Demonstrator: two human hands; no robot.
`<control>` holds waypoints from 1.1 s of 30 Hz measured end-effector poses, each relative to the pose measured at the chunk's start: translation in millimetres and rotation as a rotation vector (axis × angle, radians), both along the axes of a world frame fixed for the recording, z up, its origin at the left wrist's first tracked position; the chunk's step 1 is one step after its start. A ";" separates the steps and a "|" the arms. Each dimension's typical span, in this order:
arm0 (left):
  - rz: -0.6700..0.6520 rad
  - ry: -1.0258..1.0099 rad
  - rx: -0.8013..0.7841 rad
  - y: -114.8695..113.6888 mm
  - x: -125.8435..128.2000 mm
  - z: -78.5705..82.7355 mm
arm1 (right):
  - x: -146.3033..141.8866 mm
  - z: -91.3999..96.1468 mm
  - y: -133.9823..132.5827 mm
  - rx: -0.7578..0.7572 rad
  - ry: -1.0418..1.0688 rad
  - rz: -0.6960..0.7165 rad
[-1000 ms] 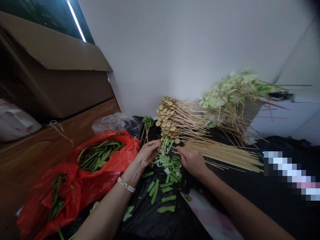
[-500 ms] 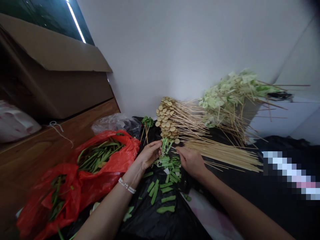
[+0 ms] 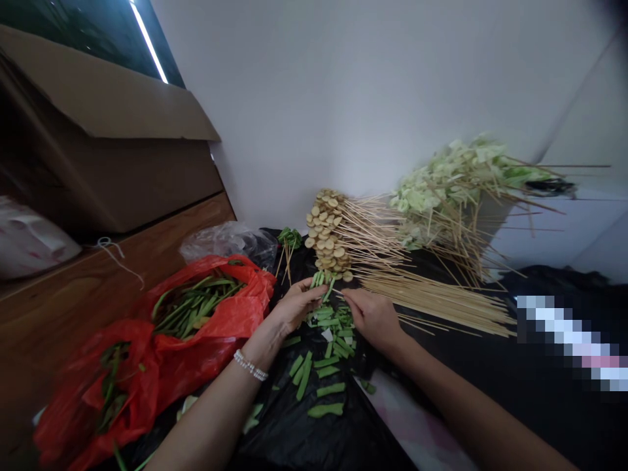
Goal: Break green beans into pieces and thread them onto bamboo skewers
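Observation:
My left hand [image 3: 297, 304], with a white beaded bracelet on its wrist, pinches a cut green bean piece [image 3: 329, 290]. Facing it, my right hand [image 3: 375, 319] is closed on a thin wooden skewer [image 3: 337, 292], its tip pointing left at the bean piece. Whether the tip has gone into the bean is too small to tell. More green pieces [image 3: 318, 279] lie just past my left fingertips. Below both hands, loose bean pieces [image 3: 330, 390] are scattered over black plastic [image 3: 294, 438]. Just beyond are skewers of round yellowish slices [image 3: 324, 230], stacked with their sticks toward the right.
Bare skewers [image 3: 441, 304] lie in a bundle at right, with skewered pale green leaves [image 3: 449, 180] piled behind. At left are red plastic bags [image 3: 196, 369] holding long green beans [image 3: 196, 304], a clear bag [image 3: 230, 242] and a cardboard box [image 3: 147, 176]. A white wall [image 3: 343, 98] closes off the back.
My left hand has shifted slightly, its thumb moving right and down onto a bean piece. The skewer in my right hand has come closer to my left fingers.

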State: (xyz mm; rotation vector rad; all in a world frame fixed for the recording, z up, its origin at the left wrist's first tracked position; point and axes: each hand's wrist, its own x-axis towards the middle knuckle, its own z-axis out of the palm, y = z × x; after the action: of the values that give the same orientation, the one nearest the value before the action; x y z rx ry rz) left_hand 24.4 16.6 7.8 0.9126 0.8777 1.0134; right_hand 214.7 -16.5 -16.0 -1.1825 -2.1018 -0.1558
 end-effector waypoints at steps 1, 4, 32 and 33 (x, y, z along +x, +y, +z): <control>0.014 0.004 -0.019 -0.2 0.9 -0.4 | 0.1 0.3 -0.6 0.016 -0.018 -0.004; 0.011 -0.005 -0.054 -1.7 2.7 -0.9 | 0.0 1.3 -2.0 0.044 -0.071 -0.022; 0.005 0.007 -0.020 -2.4 1.3 4.0 | -5.8 1.4 -5.3 -0.072 -0.091 -0.021; 0.005 0.005 -0.022 -2.7 2.3 2.3 | -6.5 0.5 -5.6 -0.073 -0.097 -0.016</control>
State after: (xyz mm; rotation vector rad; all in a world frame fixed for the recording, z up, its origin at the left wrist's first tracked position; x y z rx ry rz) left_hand 26.7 13.9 10.1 0.8958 0.8940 1.0040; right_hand 208.1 -22.2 -15.5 -1.2578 -2.1991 -0.1480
